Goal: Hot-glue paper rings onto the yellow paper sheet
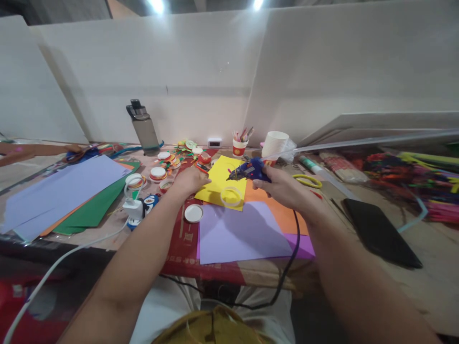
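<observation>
My right hand [276, 182] grips a blue glue gun [247, 169], its dark nozzle pointing left above the yellow paper [221, 168]. A black cord runs from the gun down toward my lap. My left hand [191, 181] is at the left edge of the yellow paper, its thumb stretched toward the sheet and its other fingers curled, partly hidden. Against those fingers lies a small orange-and-black object [202, 167], its kind unclear. On the yellow sheet's lower part rests a pale ring [231, 204]. Nearer me lie a white round lid [193, 213] and purple paper [240, 236].
Coloured sheets [68, 191], a white plug adapter [133, 208] and a bottle [145, 129] stand to the left. Behind are a cup of pencils [240, 147] and stacked paper cups [275, 143]. A black phone [382, 231] lies right. Another person's hand [74, 152] is far left.
</observation>
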`<action>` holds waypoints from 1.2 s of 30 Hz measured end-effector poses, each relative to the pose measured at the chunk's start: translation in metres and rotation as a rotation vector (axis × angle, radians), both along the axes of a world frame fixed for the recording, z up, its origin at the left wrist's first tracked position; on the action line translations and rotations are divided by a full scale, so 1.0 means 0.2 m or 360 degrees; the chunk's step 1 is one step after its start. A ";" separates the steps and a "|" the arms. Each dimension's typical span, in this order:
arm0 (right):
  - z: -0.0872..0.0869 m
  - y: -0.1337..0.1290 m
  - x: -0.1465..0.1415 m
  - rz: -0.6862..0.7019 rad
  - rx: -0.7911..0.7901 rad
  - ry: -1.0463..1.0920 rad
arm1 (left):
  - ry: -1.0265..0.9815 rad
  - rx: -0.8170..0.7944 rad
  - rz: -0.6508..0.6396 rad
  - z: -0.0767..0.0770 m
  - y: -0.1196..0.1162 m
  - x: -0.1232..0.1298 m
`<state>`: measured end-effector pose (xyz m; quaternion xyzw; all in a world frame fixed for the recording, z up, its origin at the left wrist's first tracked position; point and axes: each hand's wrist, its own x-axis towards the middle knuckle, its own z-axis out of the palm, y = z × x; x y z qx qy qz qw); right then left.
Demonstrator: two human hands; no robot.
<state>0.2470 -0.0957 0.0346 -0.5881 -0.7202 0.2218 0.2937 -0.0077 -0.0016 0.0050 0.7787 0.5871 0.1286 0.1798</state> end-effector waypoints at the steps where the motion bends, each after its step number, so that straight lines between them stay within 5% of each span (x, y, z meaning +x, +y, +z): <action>1: 0.00 0.00 0.01 0.0008 -0.0008 -0.0040 | 0.0019 0.0044 -0.0046 0.02 0.00 0.00; 5: 0.01 0.00 0.03 -0.0012 -0.0030 -0.0211 | -0.0244 -0.0047 -0.0588 0.02 -0.02 0.02; 8: 0.02 -0.02 0.03 -0.0030 -0.0067 -0.0311 | -0.0467 -0.0162 -0.0791 -0.02 -0.04 0.06; 25: 0.00 -0.01 0.04 0.0169 0.0008 -0.0447 | -0.0532 -0.0174 -0.0822 -0.13 -0.04 0.15; 36: -0.05 0.00 0.00 0.0233 0.0035 -0.0585 | -0.0399 -0.0191 -0.0749 -0.13 -0.05 0.14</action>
